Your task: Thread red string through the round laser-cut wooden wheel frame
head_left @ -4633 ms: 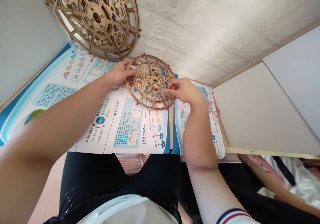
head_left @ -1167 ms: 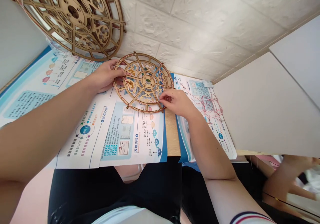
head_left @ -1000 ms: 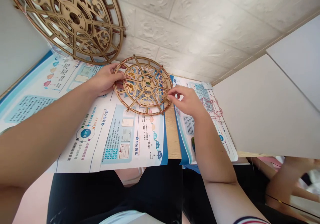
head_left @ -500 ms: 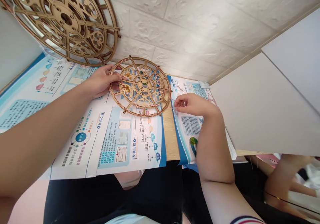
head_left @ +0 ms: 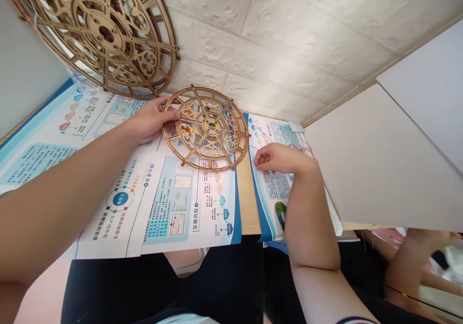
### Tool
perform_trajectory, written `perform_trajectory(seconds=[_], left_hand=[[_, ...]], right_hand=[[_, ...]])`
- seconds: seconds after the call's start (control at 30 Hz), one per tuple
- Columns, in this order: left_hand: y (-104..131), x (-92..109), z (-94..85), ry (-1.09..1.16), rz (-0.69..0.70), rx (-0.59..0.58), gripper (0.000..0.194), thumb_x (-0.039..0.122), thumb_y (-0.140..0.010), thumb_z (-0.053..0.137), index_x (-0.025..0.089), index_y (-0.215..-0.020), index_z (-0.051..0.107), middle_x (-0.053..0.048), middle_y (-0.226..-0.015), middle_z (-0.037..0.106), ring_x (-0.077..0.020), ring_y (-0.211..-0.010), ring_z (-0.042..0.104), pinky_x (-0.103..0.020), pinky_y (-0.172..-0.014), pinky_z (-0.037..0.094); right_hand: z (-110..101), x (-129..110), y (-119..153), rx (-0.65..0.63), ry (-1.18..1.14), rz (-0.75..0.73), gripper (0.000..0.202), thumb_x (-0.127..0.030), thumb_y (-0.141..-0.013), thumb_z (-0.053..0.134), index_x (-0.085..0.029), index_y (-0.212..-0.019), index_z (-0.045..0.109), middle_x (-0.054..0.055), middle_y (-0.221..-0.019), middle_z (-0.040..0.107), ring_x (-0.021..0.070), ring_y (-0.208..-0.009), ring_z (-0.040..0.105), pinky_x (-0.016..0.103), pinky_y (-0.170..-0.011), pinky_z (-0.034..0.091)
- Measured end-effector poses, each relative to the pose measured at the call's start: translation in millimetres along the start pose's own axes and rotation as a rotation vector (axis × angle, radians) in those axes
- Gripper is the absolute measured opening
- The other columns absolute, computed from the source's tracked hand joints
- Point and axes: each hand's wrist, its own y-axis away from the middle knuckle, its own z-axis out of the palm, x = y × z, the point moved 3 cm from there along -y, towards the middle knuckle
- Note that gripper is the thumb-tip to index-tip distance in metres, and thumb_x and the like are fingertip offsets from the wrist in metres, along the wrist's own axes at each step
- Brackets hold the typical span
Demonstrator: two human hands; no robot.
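Note:
A round openwork wooden wheel [head_left: 212, 128] with spokes and scroll cut-outs is tilted above the printed sheets. My left hand [head_left: 155, 119] grips its left rim, thumb on the near face. Thin reddish and white wires run along the wheel's rim and across its lower part. To the right of the wheel, my right hand [head_left: 274, 158] has its fingers pinched together on a thin reddish wire [head_left: 253, 147] that leads to the rim. More of this wire lies in a loose tangle [head_left: 303, 148] behind my right wrist.
Larger wooden wheels [head_left: 108, 34] of the same style lean at the back left. A white textured wall [head_left: 217, 39] rises behind the table. Printed sheets [head_left: 173, 208] cover the wood, with a bare strip [head_left: 249, 203] between. A white panel [head_left: 379, 169] and another person's arm [head_left: 405, 266] are at right.
My right hand has shifted slightly down, and its fingers are curled closer together. The wheel stays in my left hand. The whole view has shifted a little.

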Motion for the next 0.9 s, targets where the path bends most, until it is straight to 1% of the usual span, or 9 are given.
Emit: perform_trajectory(seconds=[0.13,0.2,0.27,0.37,0.47,0.53,0.63,0.73,0.9], left_hand=[[3,2,2.3,-0.018,-0.003,0.022,0.031,0.000,-0.082,0.065,0.012,-0.109,0.057,-0.004,-0.083,0.070,-0.0141,-0.068,0.064,-0.042,-0.082,0.060],[4,3,3.3,-0.023,-0.012,0.032,0.029,-0.001,-0.085,0.062,0.012,-0.111,0.057,-0.005,-0.085,0.071,-0.0146,-0.068,0.064,-0.049,-0.087,0.059],[5,4,4.0,-0.028,-0.022,0.032,0.030,-0.001,-0.085,0.062,0.012,-0.112,0.056,-0.006,-0.088,0.072,-0.0150,-0.069,0.064,-0.051,-0.090,0.057],[5,4,4.0,-0.024,-0.032,0.033,0.030,0.000,-0.085,0.063,0.013,-0.111,0.056,-0.005,-0.087,0.072,-0.0153,-0.071,0.065,-0.048,-0.090,0.058],[5,4,4.0,-0.015,-0.042,0.033,0.031,-0.001,-0.083,0.063,0.014,-0.110,0.056,-0.003,-0.081,0.071,-0.0153,-0.073,0.065,-0.042,-0.085,0.059],[5,4,4.5,-0.012,-0.044,0.041,0.032,-0.001,-0.082,0.063,0.015,-0.109,0.057,-0.002,-0.079,0.070,-0.0148,-0.071,0.065,-0.038,-0.080,0.059],[6,5,5.5,-0.007,-0.034,0.043,0.029,-0.002,-0.081,0.064,0.015,-0.104,0.059,-0.001,-0.078,0.069,-0.0143,-0.069,0.064,-0.037,-0.078,0.059],[6,6,5.7,0.003,-0.039,0.046,0.027,0.000,-0.079,0.068,0.015,-0.101,0.060,-0.002,-0.082,0.070,-0.0157,-0.073,0.066,-0.037,-0.079,0.059],[6,6,5.0,0.026,-0.056,0.041,0.033,0.002,-0.074,0.071,0.016,-0.102,0.060,-0.003,-0.085,0.073,-0.0160,-0.073,0.068,-0.031,-0.072,0.059]], right_hand=[[1,-6,2,0.109,-0.035,-0.013,0.010,-0.018,-0.069,0.066,-0.020,-0.079,0.068,0.002,-0.073,0.069,0.0192,-0.064,0.063,0.029,-0.055,0.047],[0,-10,2,0.208,-0.019,-0.088,0.014,-0.015,-0.068,0.065,-0.019,-0.081,0.069,0.002,-0.076,0.069,0.0187,-0.067,0.064,0.029,-0.059,0.049],[-1,-14,0,0.330,-0.035,-0.194,0.022,-0.015,-0.072,0.063,-0.020,-0.091,0.072,0.002,-0.078,0.069,0.0179,-0.070,0.063,0.030,-0.064,0.050],[-2,-18,-7,0.557,-0.100,-0.329,0.025,-0.021,-0.080,0.061,-0.021,-0.100,0.076,0.003,-0.085,0.070,0.0183,-0.074,0.065,0.032,-0.070,0.053],[0,-20,-18,0.754,-0.150,-0.396,0.016,-0.025,-0.082,0.063,-0.020,-0.089,0.077,0.005,-0.091,0.073,0.0201,-0.079,0.067,0.036,-0.077,0.055],[2,-18,-28,0.837,-0.245,-0.398,0.014,-0.025,-0.080,0.066,-0.020,-0.087,0.077,0.005,-0.090,0.074,0.0208,-0.080,0.068,0.037,-0.079,0.056],[5,-12,-42,0.900,-0.419,-0.400,0.015,-0.027,-0.079,0.068,-0.020,-0.090,0.076,0.005,-0.087,0.075,0.0215,-0.081,0.070,0.038,-0.080,0.056],[6,-7,-53,0.893,-0.519,-0.397,0.015,-0.028,-0.078,0.069,-0.019,-0.088,0.075,0.004,-0.083,0.074,0.0208,-0.079,0.069,0.037,-0.078,0.055],[3,-7,-60,0.969,-0.367,-0.386,0.011,-0.028,-0.077,0.071,-0.022,-0.084,0.077,0.004,-0.089,0.072,0.0188,-0.077,0.061,0.035,-0.075,0.050]])
